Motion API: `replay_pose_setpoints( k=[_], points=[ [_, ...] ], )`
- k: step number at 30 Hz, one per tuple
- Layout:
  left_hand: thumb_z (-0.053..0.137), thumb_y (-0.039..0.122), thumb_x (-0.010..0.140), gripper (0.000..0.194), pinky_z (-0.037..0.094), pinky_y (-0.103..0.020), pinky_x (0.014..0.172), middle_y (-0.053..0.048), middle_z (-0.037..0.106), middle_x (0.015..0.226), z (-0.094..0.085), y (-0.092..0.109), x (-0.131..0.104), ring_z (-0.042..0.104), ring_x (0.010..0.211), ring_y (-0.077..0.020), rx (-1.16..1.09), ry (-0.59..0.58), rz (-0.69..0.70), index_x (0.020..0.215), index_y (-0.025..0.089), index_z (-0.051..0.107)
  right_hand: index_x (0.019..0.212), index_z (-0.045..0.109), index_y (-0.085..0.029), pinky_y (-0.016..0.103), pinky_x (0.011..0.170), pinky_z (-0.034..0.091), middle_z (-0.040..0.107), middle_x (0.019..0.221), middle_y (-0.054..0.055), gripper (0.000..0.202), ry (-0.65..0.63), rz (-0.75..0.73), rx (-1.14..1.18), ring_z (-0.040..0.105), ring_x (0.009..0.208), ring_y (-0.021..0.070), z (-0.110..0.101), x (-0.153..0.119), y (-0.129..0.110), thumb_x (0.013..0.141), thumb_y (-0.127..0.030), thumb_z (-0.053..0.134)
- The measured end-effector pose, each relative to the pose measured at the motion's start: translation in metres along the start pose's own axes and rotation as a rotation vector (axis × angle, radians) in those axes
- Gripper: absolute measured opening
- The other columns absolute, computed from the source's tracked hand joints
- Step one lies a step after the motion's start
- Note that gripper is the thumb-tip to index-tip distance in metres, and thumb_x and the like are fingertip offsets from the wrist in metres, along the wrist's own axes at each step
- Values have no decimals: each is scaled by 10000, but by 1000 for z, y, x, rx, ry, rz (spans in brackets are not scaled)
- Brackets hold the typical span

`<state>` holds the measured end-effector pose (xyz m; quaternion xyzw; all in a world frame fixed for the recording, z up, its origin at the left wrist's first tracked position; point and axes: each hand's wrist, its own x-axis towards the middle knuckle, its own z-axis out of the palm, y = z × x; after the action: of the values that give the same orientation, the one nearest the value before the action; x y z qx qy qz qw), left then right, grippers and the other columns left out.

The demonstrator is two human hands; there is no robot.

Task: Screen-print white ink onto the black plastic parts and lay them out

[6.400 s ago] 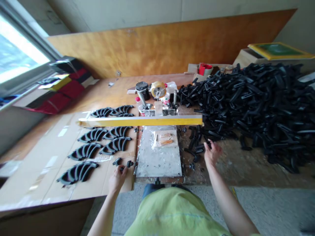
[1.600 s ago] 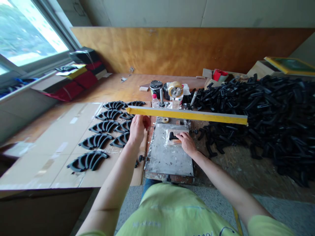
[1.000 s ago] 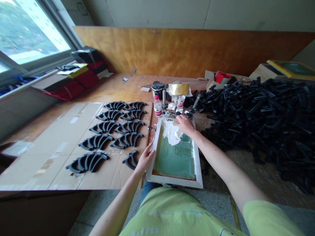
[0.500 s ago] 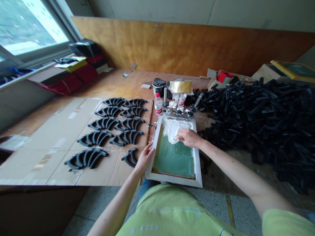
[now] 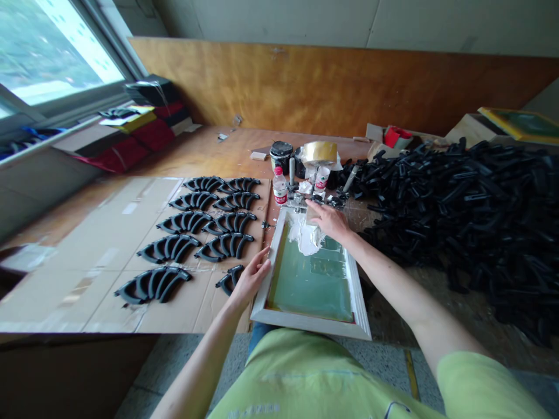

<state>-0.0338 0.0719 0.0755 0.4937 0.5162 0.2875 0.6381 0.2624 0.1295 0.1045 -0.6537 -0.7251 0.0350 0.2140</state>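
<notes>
A silk-screen frame (image 5: 361,308) with a pale border and green mesh is in front of me, its near end slightly raised. White ink (image 5: 308,237) lies thick at the mesh's far end. There my right hand (image 5: 329,222) has its fingers stretched over a small beige scraper (image 5: 312,215), partly hidden by them. At the frame's left edge is my left hand (image 5: 254,273), thumb and fingers against the border. Beside it on the cardboard lies a curved black plastic part (image 5: 229,280), partly covered by the hand.
Rows of curved black parts (image 5: 168,249) lie on cardboard (image 5: 105,233) at left. A big heap of black parts (image 5: 458,203) fills the right. Beyond the frame stand a red-capped bottle (image 5: 279,187), an ink tub (image 5: 280,156), a tape roll (image 5: 320,153) and metal clamp posts (image 5: 292,172).
My right hand has moved away from me with the scraper, to the frame's far end. The frame's near end has risen a little. My left hand has shifted slightly left.
</notes>
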Motion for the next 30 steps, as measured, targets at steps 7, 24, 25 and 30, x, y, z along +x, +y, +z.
replay_pose_setpoints(
  k=[7, 24, 25, 30],
  points=[
    [479, 667, 808, 587, 495, -255, 643, -41, 692, 991, 9, 80, 5, 644, 795, -187, -209, 18, 207, 1130, 201, 632, 1131, 627, -153, 353, 780, 475, 679, 863, 82, 316, 311, 389, 122, 614, 789, 218, -25, -26, 88, 879, -253, 465],
    [573, 543, 818, 402, 512, -256, 539, -93, 701, 837, 56, -39, -9, 703, 782, -219, -417, -93, -310, 937, 159, 580, 1114, 656, -254, 335, 888, 452, 665, 986, 49, 268, -105, -343, 159, 580, 963, 189, 35, -125, -36, 914, -175, 497],
    [572, 531, 816, 388, 501, -251, 524, -93, 704, 816, 39, -49, -12, 701, 747, -212, -386, -14, -308, 901, 152, 588, 1118, 657, -254, 331, 888, 457, 670, 1008, 46, 305, -78, -275, 159, 587, 967, 184, 35, -126, -19, 911, -136, 467],
    [413, 597, 829, 534, 447, -261, 486, -126, 705, 721, -76, -105, -24, 630, 595, -193, -58, 436, -384, 710, 126, 635, 997, 700, -174, 408, 911, 457, 644, 1095, 138, 390, -21, 297, -150, 555, 1055, 257, 43, -131, 109, 804, -15, 401]
  ],
)
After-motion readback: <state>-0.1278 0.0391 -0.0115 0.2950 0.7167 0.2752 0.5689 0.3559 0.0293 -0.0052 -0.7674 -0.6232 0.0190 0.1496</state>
